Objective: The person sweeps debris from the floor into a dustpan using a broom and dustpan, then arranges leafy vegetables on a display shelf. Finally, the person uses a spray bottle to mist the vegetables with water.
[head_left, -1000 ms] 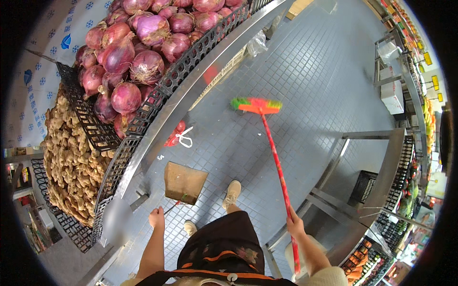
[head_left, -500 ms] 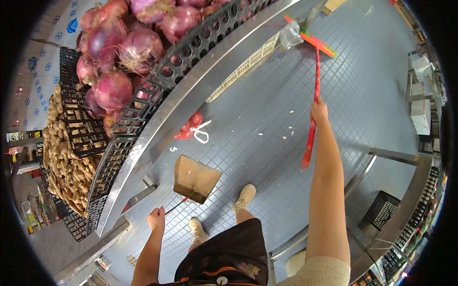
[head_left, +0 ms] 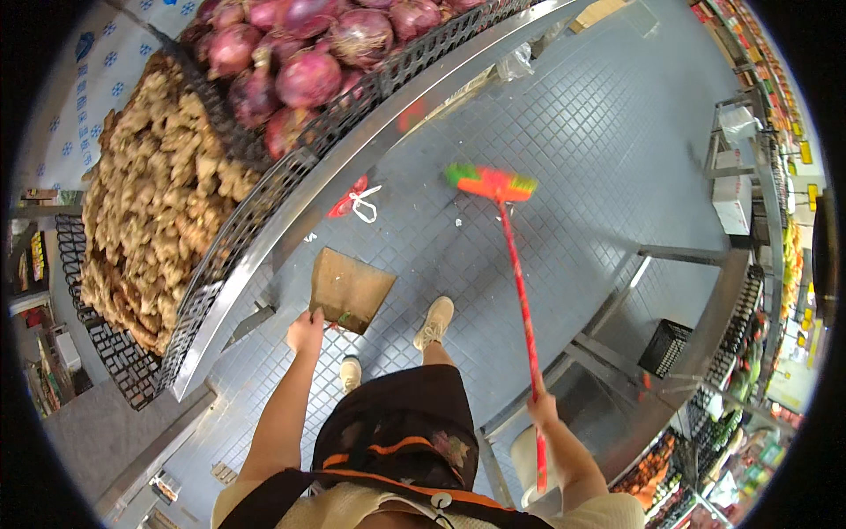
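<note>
My right hand (head_left: 544, 409) is closed round the red handle of a broom (head_left: 515, 291). The orange broom head, with green and yellow bristles, is on the grey tiled floor ahead of me and slightly blurred. On the left, my left hand (head_left: 306, 333) grips the handle of a dustpan (head_left: 352, 284), whose brown pan rests on the floor before my feet. Some small debris lies in the pan. White scraps (head_left: 458, 223) are scattered on the floor below the broom head. A red bag with white ties (head_left: 356, 201) lies by the stand's base.
At left, a metal-edged stand (head_left: 291, 216) bears black crates of red onions (head_left: 308, 78) and ginger (head_left: 163, 207). Another produce stand (head_left: 705, 370) curves along the right, with a black crate (head_left: 665, 347) beneath it. A white box (head_left: 732, 204) stands farther off.
My right hand has drawn back toward my body, bringing the broom head nearer and leftward. The view has shifted, showing more ginger and the right-hand shelves. Both hands keep their hold.
</note>
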A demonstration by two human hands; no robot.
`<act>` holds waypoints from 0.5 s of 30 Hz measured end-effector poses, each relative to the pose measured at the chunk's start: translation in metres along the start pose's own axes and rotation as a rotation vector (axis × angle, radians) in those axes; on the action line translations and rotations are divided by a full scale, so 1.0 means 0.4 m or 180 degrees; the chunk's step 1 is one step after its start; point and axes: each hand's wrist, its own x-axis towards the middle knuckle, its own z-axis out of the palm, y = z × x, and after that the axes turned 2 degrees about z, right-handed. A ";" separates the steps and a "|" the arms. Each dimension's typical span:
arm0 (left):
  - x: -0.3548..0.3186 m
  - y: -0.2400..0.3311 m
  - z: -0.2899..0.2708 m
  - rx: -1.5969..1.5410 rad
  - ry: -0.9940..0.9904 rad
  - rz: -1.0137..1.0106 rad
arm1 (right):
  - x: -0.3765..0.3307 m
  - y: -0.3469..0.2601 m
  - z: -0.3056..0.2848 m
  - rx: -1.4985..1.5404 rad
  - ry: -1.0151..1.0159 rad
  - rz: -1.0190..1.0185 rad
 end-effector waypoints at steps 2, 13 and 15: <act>-0.013 -0.039 0.002 -0.0234 -0.0131 0.0255 | -0.227 0.030 0.064 0.0066 -0.0381 0.0473; -0.153 -0.410 -0.061 -0.1752 -0.1159 0.0718 | -0.518 -0.203 0.255 0.1382 0.0033 0.0121; -0.165 -0.455 -0.085 -0.1887 -0.1041 0.0700 | -0.367 -0.314 0.270 0.1665 -0.0086 0.0308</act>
